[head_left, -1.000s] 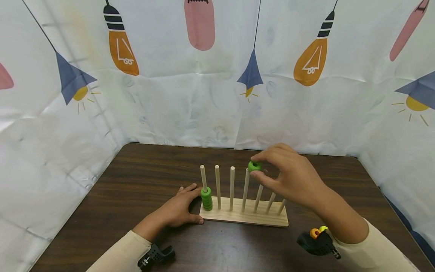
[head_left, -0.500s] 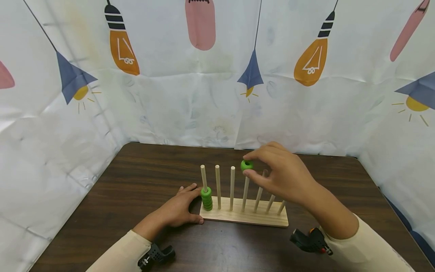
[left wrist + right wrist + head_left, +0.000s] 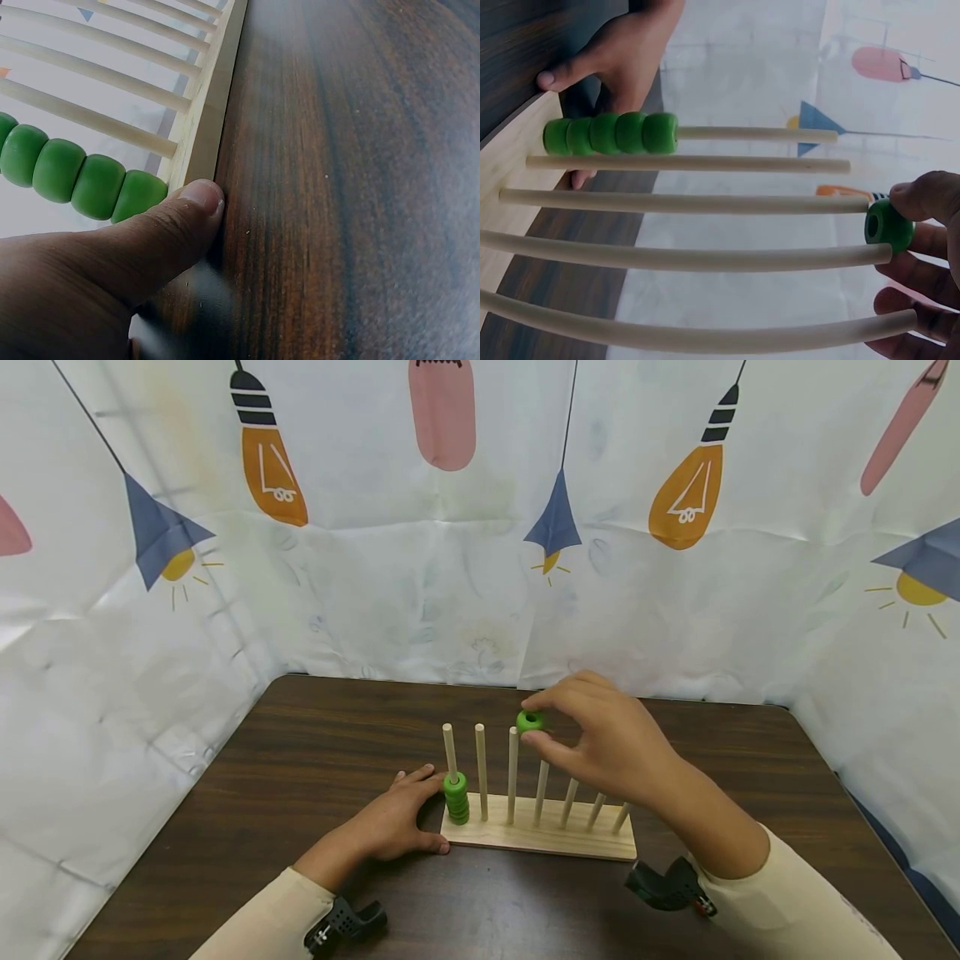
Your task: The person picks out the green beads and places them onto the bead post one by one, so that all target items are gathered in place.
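A wooden bead stand [image 3: 536,837] with a row of upright pegs stands on the table. Several green beads [image 3: 456,799] are stacked on its leftmost peg. My left hand [image 3: 397,818] holds the stand's left end, the thumb [image 3: 199,199] against the front corner and the fingers reaching behind. With thumb and fingers, my right hand [image 3: 611,735] pinches a single green bead [image 3: 530,721]. That bead is at the height of the peg tops, between the third peg [image 3: 690,201] and the fourth peg [image 3: 705,257] from the left, its hole visible. The right hand hides the tops of the pegs farther right.
A dark wood-grain table [image 3: 360,727] bears the stand. White cloth [image 3: 375,593] printed with lamps and bulbs hangs behind and at both sides. Each wrist wears a black camera mount, the right mount [image 3: 667,885] just above the table.
My right hand has carried the green bead leftward along the peg tops, from beside the fourth peg toward the third. My left hand, the stand and the stacked beads have stayed put.
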`<state>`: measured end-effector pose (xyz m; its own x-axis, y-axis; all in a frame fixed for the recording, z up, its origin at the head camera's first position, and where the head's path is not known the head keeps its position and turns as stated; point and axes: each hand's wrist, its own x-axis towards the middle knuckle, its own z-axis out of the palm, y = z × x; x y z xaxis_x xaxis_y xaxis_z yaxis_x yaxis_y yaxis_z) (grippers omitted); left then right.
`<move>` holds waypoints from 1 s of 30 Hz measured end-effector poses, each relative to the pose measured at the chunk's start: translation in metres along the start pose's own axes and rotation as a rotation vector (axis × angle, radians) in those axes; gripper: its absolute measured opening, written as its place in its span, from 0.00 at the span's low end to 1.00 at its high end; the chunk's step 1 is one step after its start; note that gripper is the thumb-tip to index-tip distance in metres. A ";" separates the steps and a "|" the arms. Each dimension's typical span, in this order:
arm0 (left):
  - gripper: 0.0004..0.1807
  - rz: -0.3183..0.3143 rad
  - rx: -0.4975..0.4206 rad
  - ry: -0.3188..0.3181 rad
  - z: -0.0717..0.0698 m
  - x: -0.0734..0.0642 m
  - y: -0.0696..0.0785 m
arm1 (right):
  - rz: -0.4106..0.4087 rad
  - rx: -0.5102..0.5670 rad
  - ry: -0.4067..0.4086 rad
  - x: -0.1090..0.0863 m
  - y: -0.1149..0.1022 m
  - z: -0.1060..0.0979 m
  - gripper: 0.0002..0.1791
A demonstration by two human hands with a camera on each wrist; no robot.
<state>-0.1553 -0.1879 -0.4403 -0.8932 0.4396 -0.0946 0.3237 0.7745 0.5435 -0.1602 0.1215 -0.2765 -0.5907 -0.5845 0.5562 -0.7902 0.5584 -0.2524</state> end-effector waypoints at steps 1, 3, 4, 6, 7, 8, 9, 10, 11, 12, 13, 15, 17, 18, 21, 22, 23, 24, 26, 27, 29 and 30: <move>0.52 -0.001 -0.001 -0.001 0.000 0.000 0.000 | 0.003 0.005 -0.001 0.000 0.000 0.001 0.15; 0.52 -0.004 -0.003 -0.003 0.000 0.000 0.001 | 0.008 0.012 -0.005 0.001 -0.001 0.002 0.15; 0.52 -0.004 -0.003 -0.004 -0.001 0.000 0.001 | 0.008 0.015 -0.006 0.002 -0.001 0.003 0.15; 0.52 -0.005 -0.003 -0.004 -0.001 0.000 0.001 | 0.011 0.017 -0.013 0.003 -0.003 0.004 0.15; 0.52 -0.006 -0.003 -0.004 -0.001 0.000 0.001 | 0.014 0.016 -0.017 0.003 -0.003 0.004 0.15; 0.52 -0.004 -0.003 -0.004 -0.001 0.000 0.001 | 0.017 0.014 -0.021 0.004 -0.004 0.004 0.15; 0.52 -0.003 -0.004 -0.003 -0.001 0.000 0.001 | 0.020 0.013 -0.023 0.005 -0.005 0.004 0.15; 0.52 -0.002 -0.005 -0.004 -0.001 0.000 0.001 | 0.024 0.013 -0.027 0.005 -0.005 0.005 0.15; 0.52 0.000 -0.005 -0.003 -0.001 0.000 0.001 | 0.027 0.011 -0.030 0.006 -0.006 0.005 0.15; 0.52 0.001 -0.006 -0.004 -0.001 0.000 0.000 | 0.029 0.008 -0.032 0.006 -0.006 0.006 0.15; 0.52 0.003 -0.007 -0.004 -0.001 0.000 0.000 | 0.031 0.008 -0.034 0.007 -0.007 0.006 0.15; 0.52 0.005 -0.009 -0.006 -0.001 0.000 0.000 | 0.030 0.006 -0.036 0.009 -0.008 0.007 0.15; 0.52 0.009 -0.011 -0.006 -0.001 0.000 0.000 | 0.025 0.002 -0.040 0.010 -0.010 0.008 0.15; 0.52 0.011 -0.012 -0.007 -0.001 0.000 0.000 | 0.023 0.002 -0.041 0.011 -0.010 0.008 0.15; 0.52 0.015 -0.015 -0.007 -0.001 0.001 0.000 | 0.020 0.007 -0.043 0.014 -0.012 0.010 0.15; 0.52 0.017 -0.015 -0.007 -0.001 0.001 0.000 | 0.021 0.009 -0.043 0.015 -0.013 0.011 0.15; 0.52 0.016 -0.016 -0.008 -0.001 0.000 0.000 | 0.023 0.011 -0.043 0.015 -0.013 0.011 0.15; 0.52 0.016 -0.017 -0.008 -0.001 0.000 0.000 | 0.023 0.014 -0.042 0.016 -0.014 0.012 0.15; 0.51 0.008 -0.016 -0.011 -0.001 0.000 0.000 | 0.023 0.020 -0.040 0.017 -0.014 0.013 0.15; 0.52 0.004 -0.016 -0.013 -0.001 0.000 0.000 | 0.023 0.023 -0.039 0.018 -0.015 0.014 0.15; 0.52 -0.001 -0.019 -0.014 -0.001 0.000 0.000 | 0.027 0.029 -0.042 0.019 -0.015 0.015 0.15; 0.52 -0.003 -0.022 -0.014 -0.001 0.000 0.001 | 0.029 0.033 -0.045 0.020 -0.015 0.016 0.15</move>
<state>-0.1553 -0.1878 -0.4393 -0.8898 0.4436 -0.1076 0.3140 0.7660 0.5610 -0.1622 0.0921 -0.2741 -0.6197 -0.5944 0.5124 -0.7770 0.5565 -0.2942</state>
